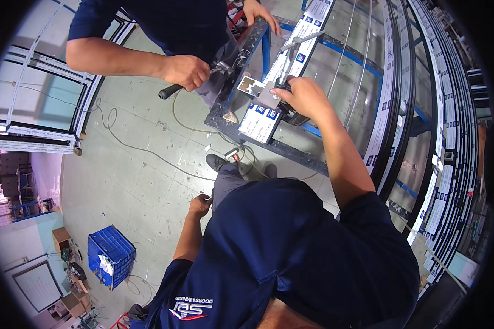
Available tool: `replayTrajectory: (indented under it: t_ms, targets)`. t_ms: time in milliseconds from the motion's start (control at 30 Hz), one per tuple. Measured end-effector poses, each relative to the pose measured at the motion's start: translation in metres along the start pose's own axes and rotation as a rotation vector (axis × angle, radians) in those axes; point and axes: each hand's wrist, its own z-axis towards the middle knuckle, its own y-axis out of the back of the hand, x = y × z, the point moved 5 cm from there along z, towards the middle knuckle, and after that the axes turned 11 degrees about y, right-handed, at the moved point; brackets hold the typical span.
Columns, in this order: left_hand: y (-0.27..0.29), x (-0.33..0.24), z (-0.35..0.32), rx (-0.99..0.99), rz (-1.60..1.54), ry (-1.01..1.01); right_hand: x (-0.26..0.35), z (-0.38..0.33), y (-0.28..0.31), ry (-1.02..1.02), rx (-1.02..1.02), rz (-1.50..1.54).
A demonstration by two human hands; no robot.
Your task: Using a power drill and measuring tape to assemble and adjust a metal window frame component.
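Note:
My right hand (306,97) grips the dark body of what looks like a screw clamp (294,54), whose long rod and crossbar reach away from me. My thumb lies by a flat grey plate (268,96) at a joint of two profiles. The long white-filmed profile (259,124) lies on a dark work frame (236,127); a short profile (251,85) meets it from the left, its hollow end showing. My left hand (200,205) hangs low beside my leg with curled fingers; what they hold, if anything, is hidden.
Across the frame a co-worker's hand (187,72) holds a hammer-like tool with a black handle (170,91); their other hand rests on the frame. Long film-wrapped profiles (450,164) stand at right. A cable (142,154) crosses the floor. A blue crate (111,256) stands lower left.

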Motion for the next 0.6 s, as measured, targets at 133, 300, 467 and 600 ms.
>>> replayTrajectory:
  t_ms: [133,300,467,600]
  targets:
    - [-0.0034,0.0051,0.0016,-0.021,0.014,-0.023,0.0014,-0.0006,0.0001,-0.004,-0.007,0.001]
    - [-0.005,0.0066,0.0023,-0.013,0.018,-0.025,0.0044,-0.0027,0.0018,0.0,-0.006,-0.004]
    - [-0.0036,0.0018,0.0,0.002,0.0,-0.026,0.0059,-0.0038,0.0022,0.081,-0.08,-0.003]
    - [-0.003,-0.0025,-0.0043,0.013,-0.012,-0.002,0.0022,-0.0021,-0.0006,0.09,-0.074,-0.036]
